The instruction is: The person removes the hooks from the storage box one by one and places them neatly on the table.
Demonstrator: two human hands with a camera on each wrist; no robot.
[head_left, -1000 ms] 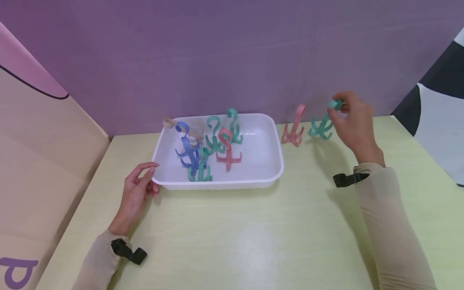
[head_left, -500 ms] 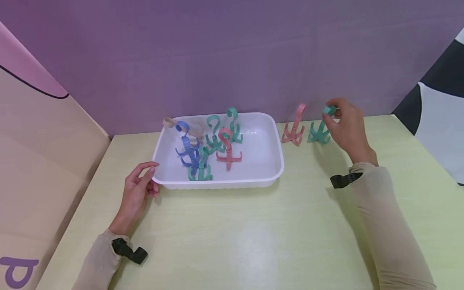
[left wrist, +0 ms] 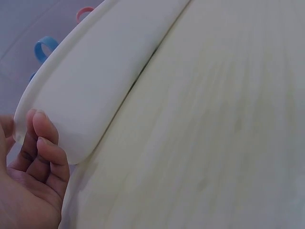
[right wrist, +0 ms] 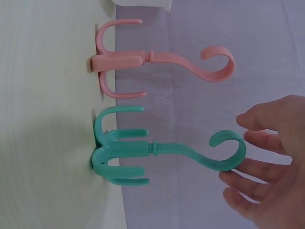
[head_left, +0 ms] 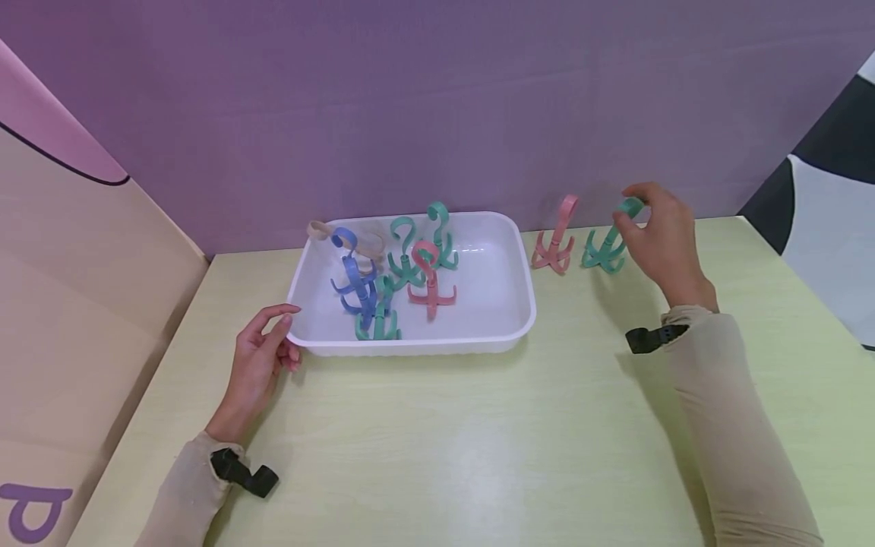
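At the right, a green four-pronged hanger hook (head_left: 604, 251) stands on its prongs, its stem tilted to the right. My right hand (head_left: 666, 235) surrounds its curled top; in the right wrist view the thumb (right wrist: 257, 117) is apart from the curl, while other fingers (right wrist: 248, 183) touch it from behind. Beside it stands a pink hanger hook (head_left: 557, 239). My left hand (head_left: 253, 372) holds the front left corner of a white tray (head_left: 410, 349), fingers at its rim. Green hooks (head_left: 405, 266), blue hooks (head_left: 354, 273), a pink hook (head_left: 431, 292) and beige pieces (head_left: 369, 245) lie in the tray.
The pale table (head_left: 465, 441) meets a purple backdrop (head_left: 444, 114) just behind the tray and the standing hooks. A beige panel (head_left: 82, 266) borders the left side, and a black and white panel (head_left: 827, 205) the right.
My right hand first moved a little left and down with the green hook, which came upright, then slightly right; the hook now tilts right and the thumb is apart from it. The left hand stays put.
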